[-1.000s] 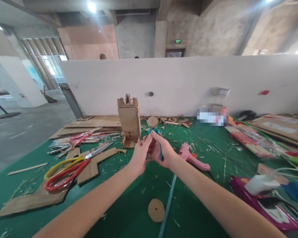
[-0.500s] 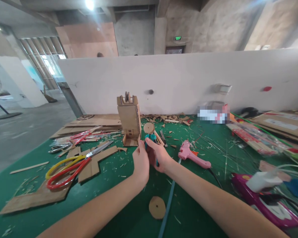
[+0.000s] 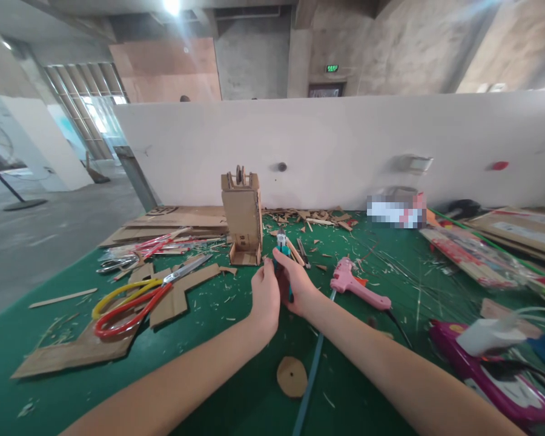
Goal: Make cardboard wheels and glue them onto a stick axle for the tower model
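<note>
My right hand [image 3: 297, 284] is closed around teal-handled diagonal cutters [image 3: 281, 240], whose metal jaws point up and away from me. My left hand [image 3: 266, 293] is pressed up beside it, fingers curled together; whatever they pinch is hidden. Just beyond the hands stands an upright cardboard tower [image 3: 241, 215] with small wheels on a stick axle at its top. A round cardboard disc [image 3: 292, 376] with a centre hole lies on the green table between my forearms. A blurred brown piece [image 3: 376, 327] shows beside my right forearm.
Large red-and-yellow-handled scissors [image 3: 136, 303] lie on cardboard scraps at left. To the right are a pink glue gun [image 3: 358, 284] and a magenta power strip [image 3: 490, 375] with plugs and cables. Wood shavings litter the green table. A white partition [image 3: 327, 139] closes the far side.
The cardboard disc seen at the cutters' head is gone from there, baring the jaws. A blurred brown piece has appeared by my right forearm. The view has shifted slightly.
</note>
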Demonstrator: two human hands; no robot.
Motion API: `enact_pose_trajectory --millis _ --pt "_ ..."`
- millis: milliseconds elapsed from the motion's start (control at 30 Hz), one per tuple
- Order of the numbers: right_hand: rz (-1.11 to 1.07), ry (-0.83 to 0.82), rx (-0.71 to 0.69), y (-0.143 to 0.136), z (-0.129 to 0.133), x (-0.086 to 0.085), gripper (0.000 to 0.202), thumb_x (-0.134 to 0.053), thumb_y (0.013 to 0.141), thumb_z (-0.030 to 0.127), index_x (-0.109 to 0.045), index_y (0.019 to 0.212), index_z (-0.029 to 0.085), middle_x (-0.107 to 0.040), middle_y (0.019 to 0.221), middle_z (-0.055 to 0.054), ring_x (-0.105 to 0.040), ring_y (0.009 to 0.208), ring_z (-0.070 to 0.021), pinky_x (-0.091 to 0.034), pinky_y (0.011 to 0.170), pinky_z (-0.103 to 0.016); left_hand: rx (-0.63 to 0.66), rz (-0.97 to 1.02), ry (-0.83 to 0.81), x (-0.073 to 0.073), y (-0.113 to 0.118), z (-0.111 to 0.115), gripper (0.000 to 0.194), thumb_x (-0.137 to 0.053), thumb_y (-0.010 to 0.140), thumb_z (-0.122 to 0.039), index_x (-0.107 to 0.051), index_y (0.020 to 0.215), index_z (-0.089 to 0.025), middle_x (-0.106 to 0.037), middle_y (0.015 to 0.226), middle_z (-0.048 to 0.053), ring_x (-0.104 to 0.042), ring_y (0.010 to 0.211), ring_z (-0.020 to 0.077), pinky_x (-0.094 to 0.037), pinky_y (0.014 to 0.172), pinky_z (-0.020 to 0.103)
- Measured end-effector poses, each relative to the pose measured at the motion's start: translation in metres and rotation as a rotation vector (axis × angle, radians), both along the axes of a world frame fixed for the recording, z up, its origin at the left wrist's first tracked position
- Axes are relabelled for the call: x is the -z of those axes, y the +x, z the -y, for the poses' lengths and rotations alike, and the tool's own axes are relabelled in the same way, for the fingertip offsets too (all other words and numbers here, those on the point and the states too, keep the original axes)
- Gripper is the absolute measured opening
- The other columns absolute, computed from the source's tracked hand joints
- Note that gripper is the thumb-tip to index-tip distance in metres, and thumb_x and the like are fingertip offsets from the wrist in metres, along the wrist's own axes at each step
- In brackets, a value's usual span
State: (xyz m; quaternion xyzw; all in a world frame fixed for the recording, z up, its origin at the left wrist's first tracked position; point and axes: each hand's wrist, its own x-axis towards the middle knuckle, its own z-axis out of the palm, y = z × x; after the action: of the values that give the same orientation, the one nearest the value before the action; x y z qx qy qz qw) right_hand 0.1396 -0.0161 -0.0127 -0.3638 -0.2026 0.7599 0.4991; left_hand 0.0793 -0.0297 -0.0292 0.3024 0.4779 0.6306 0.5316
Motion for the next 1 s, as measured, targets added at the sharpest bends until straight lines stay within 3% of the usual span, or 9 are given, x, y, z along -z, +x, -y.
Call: enact_pose_trajectory --millis 400,500,600,700,800,867,900,933,1000 --pt "0.043 0.069 -0.077 0.005 -0.001 -0.005 0.013 -0.059 0.083 0.027 -0.059 0.073 0.019 -0.064 0.058 0.003 -0.058 0.049 -0.0114 -0.048 0.052 -0.022 0.013 0.074 0.028 -0.004 -0.002 0.000 0.030 -0.058 0.083 -0.043 -0.066 0.089 -0.015 -0.071 0.089 0.008 -0.067 0.085 0.0196 -0.052 0.077 0.030" --pt "0.069 0.147 -0.077 0.004 -0.002 -0.018 0.012 -0.060 0.082 0.028 -0.059 0.075 0.019 -0.063 0.059 0.003 -0.056 0.049 -0.0112 -0.047 0.050 -0.022 0.067 0.139 0.075 -0.015 -0.005 -0.003 0.037 -0.051 0.086 -0.049 -0.066 0.096 -0.016 -0.071 0.089 0.007 -0.068 0.085 0.0195 -0.052 0.075 0.029" --pt "0.218 0.348 -0.180 0.015 -0.001 -0.049 0.014 -0.059 0.082 0.031 -0.060 0.079 0.018 -0.066 0.070 -0.001 -0.059 0.056 -0.0134 -0.049 0.053 -0.026 0.124 0.123 0.152 -0.023 -0.009 -0.004 0.048 -0.037 0.091 -0.056 -0.062 0.107 -0.018 -0.068 0.097 0.008 -0.065 0.092 0.0213 -0.052 0.074 0.031" --pt "0.545 0.612 -0.249 0.040 0.005 -0.090 0.024 -0.062 0.081 0.039 -0.061 0.092 0.018 -0.068 0.087 -0.005 -0.063 0.071 -0.0169 -0.051 0.063 -0.030 0.020 -0.217 0.239 -0.022 -0.014 0.001 0.045 -0.037 0.092 -0.053 -0.052 0.120 -0.020 -0.058 0.116 0.011 -0.057 0.106 0.0229 -0.050 0.081 0.034" --pt "1.166 0.973 -0.110 0.068 0.014 -0.124 0.029 -0.062 0.082 0.044 -0.064 0.095 0.019 -0.068 0.094 -0.006 -0.061 0.085 -0.0197 -0.046 0.074 -0.031 -0.088 -0.737 0.585 -0.023 -0.015 0.014 0.035 -0.047 0.091 -0.037 -0.047 0.121 -0.018 -0.050 0.118 0.014 -0.049 0.112 0.0236 -0.045 0.090 0.039" --pt "1.536 1.015 0.057 0.083 0.018 -0.136 0.036 -0.061 0.081 0.049 -0.064 0.100 0.019 -0.068 0.096 -0.008 -0.060 0.085 -0.0220 -0.045 0.073 -0.034 0.050 -1.037 0.903 -0.025 -0.009 0.028 0.025 -0.048 0.090 -0.027 -0.051 0.113 -0.018 -0.053 0.111 0.012 -0.050 0.109 0.0234 -0.043 0.091 0.040" --pt "1.694 0.995 0.115 0.088 0.019 -0.138 0.040 -0.060 0.080 0.052 -0.063 0.102 0.019 -0.068 0.096 -0.009 -0.060 0.084 -0.0234 -0.044 0.072 -0.035 0.197 -1.170 1.031 -0.027 -0.003 0.036 0.022 -0.048 0.089 -0.025 -0.052 0.110 -0.018 -0.056 0.107 0.011 -0.051 0.108 0.0235 -0.043 0.091 0.041" --pt "1.828 0.959 0.146 0.092 0.018 -0.138 0.043 -0.059 0.080 0.054 -0.063 0.104 0.019 -0.067 0.095 -0.010 -0.060 0.083 -0.0247 -0.044 0.071 -0.036 0.351 -1.290 1.107 -0.027 0.004 0.043 0.023 -0.049 0.089 -0.026 -0.053 0.110 -0.018 -0.059 0.106 0.009 -0.053 0.105 0.0237 -0.044 0.089 0.040" --pt "2.018 0.886 0.157 0.097 0.015 -0.134 0.047 -0.057 0.079 0.059 -0.064 0.105 0.020 -0.068 0.093 -0.011 -0.061 0.082 -0.0272 -0.044 0.068 -0.037 0.548 -1.479 1.061 -0.026 0.023 0.058 0.041 -0.057 0.085 -0.040 -0.051 0.118 -0.017 -0.060 0.111 0.011 -0.053 0.107 0.0281 -0.045 0.085 0.043"
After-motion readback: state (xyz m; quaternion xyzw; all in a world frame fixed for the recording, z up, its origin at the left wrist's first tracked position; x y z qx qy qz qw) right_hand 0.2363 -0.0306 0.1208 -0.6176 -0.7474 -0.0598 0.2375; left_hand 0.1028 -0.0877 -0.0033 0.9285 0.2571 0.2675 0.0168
